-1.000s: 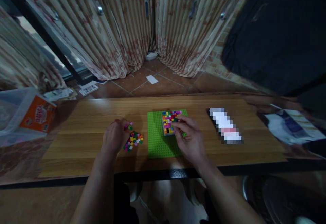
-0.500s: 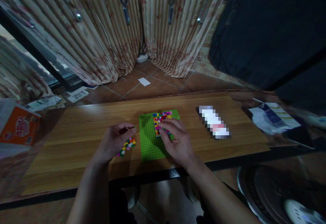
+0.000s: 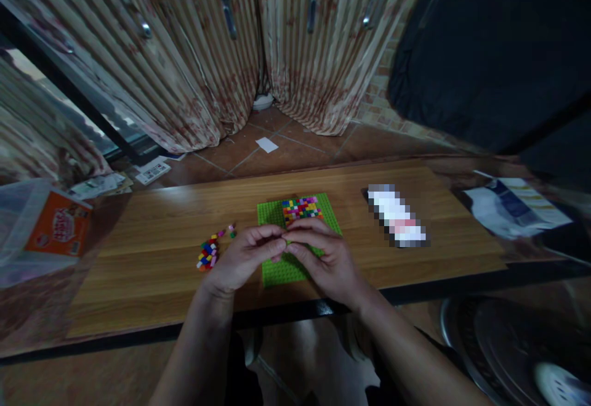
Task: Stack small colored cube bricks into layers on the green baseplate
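My left hand [image 3: 249,255] and my right hand [image 3: 325,255] meet fingertip to fingertip above a green studded baseplate [image 3: 274,276]. Both are closed in a pinch; a tiny yellow-green toy brick [image 3: 288,243] shows where the fingertips come together, mostly covered by them. Just beyond my fingers, a block of small multicoloured bricks [image 3: 302,207] is fixed on the plate, its near part hidden by my hands. To the left of my left hand lies a loose pile of coloured bricks [image 3: 207,255], with a few strays beside it.
All this is on a long wooden table [image 3: 152,233]. A blurred-out white object [image 3: 397,216] lies right of the plate. A clear bin with an orange label [image 3: 60,224] stands at far left, and a white-and-blue packet [image 3: 517,206] at far right. Striped curtains [image 3: 184,73] hang behind.
My left hand has moved right from beside the loose bricks to the plate. My right hand has drawn back from the brick block, and their fingertips now meet. The view has shifted slightly.
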The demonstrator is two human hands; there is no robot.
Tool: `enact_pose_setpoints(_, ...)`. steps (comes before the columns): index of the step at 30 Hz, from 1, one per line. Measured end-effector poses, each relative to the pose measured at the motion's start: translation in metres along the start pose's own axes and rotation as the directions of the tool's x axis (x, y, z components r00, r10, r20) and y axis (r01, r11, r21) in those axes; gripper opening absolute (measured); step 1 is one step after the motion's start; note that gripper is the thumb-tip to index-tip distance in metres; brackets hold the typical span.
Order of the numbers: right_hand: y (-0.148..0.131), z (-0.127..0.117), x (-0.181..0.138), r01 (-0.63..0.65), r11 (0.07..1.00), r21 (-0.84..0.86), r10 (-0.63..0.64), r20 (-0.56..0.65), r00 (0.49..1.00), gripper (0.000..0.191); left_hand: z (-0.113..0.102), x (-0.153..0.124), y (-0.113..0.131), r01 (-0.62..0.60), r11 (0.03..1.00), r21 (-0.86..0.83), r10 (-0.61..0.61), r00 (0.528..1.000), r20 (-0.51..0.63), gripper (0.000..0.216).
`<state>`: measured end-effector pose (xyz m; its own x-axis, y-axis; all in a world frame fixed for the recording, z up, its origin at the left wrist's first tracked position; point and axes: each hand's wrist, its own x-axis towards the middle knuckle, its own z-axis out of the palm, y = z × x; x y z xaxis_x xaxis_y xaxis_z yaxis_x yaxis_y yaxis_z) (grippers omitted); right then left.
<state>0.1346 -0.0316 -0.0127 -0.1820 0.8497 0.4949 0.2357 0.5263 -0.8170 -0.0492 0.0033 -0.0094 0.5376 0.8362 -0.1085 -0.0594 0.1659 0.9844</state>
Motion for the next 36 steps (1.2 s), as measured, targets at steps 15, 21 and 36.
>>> enact_pose_setpoints(15,0.030,-0.049,0.002,-0.211,0.937,-0.279,0.143,-0.245,0.959,0.011,-0.003,0.013,-0.008,0.131,0.991,0.029,-0.106,0.900,-0.424,0.025)
enact_pose_setpoints(21,0.031,-0.037,0.003,-0.130,0.898,-0.420,0.087,-0.119,0.989,0.015,-0.003,0.017,-0.011,0.151,0.988,0.039,-0.120,0.899,-0.421,0.031)
enact_pose_setpoints(36,0.044,-0.023,0.006,-0.075,0.884,-0.462,0.030,-0.105,0.994,0.019,-0.006,0.015,-0.011,0.157,0.978,0.140,-0.087,0.907,-0.411,0.033)
